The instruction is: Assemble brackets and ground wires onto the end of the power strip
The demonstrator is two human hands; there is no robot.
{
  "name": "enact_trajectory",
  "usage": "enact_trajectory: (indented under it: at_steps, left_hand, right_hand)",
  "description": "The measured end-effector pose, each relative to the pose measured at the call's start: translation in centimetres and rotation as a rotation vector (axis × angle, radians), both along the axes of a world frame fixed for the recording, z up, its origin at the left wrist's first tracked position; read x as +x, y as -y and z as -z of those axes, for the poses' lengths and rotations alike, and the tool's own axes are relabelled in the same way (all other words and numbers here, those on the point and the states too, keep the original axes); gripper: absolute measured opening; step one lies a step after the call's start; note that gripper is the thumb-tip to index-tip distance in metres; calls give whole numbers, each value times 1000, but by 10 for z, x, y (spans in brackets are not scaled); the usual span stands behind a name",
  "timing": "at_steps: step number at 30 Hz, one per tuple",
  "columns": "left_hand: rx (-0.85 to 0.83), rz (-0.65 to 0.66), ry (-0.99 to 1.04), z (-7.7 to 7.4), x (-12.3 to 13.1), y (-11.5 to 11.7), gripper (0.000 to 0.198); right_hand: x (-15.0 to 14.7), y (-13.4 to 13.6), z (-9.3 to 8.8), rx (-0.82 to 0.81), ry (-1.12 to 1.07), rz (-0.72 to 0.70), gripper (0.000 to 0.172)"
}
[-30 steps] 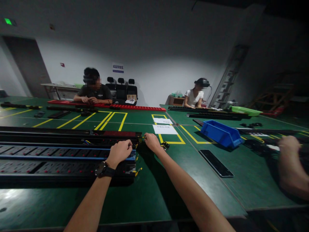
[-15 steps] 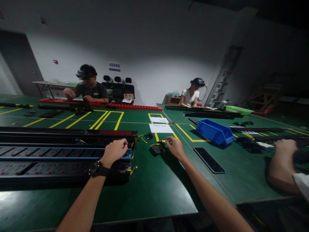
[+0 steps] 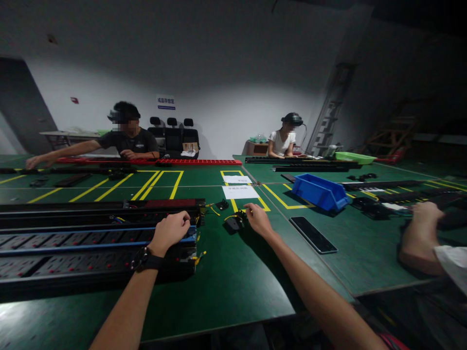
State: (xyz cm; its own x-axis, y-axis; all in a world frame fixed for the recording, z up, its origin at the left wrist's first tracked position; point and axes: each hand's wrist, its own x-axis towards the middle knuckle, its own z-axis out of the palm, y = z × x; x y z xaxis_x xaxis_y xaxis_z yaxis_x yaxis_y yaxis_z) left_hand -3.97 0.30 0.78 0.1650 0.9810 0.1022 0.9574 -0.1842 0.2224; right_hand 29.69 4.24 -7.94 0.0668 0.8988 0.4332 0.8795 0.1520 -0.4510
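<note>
My left hand [image 3: 170, 232], a dark watch on its wrist, rests over the right end of the long black power strips [image 3: 91, 236] with blue edges. Its fingers are curled in, and whatever they may hold is hidden. My right hand [image 3: 260, 219] is held just right of a small black part [image 3: 232, 224] with a yellow wire. Thumb and fingertips are drawn together there; anything between them is too small to make out. Another small black piece [image 3: 222, 204] lies a little farther back. Yellow-green wire ends [image 3: 200, 257] stick out of the nearest strip.
A blue bin [image 3: 320, 192] and a phone [image 3: 313, 235] lie to the right. White paper sheets [image 3: 240, 192] are on the green table. At the right edge shows a co-worker's forearm [image 3: 419, 240]. Two people sit across the table, behind a red slotted rail [image 3: 199, 162] and black rails [image 3: 315, 168].
The co-worker at the far left has stretched an arm out to the left across the table. My right hand has edged closer to the small black part; my left hand stays over the strips.
</note>
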Motion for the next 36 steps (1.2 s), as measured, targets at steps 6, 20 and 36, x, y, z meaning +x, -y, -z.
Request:
enact_trajectory:
  at_steps: [6,20,36]
  left_hand:
    - [-3,-9,-9,0,1,0,32]
    - [13,0,-28,6,-2,-5,31]
    - [-4,-2,-25,4,-2,-4,33]
  right_hand:
    - [-14,11,-11,-2,118,-86,33]
    - [-38,28,-10,-141,347,-399,61]
    - [31,10,-25,-81,144,-197,45]
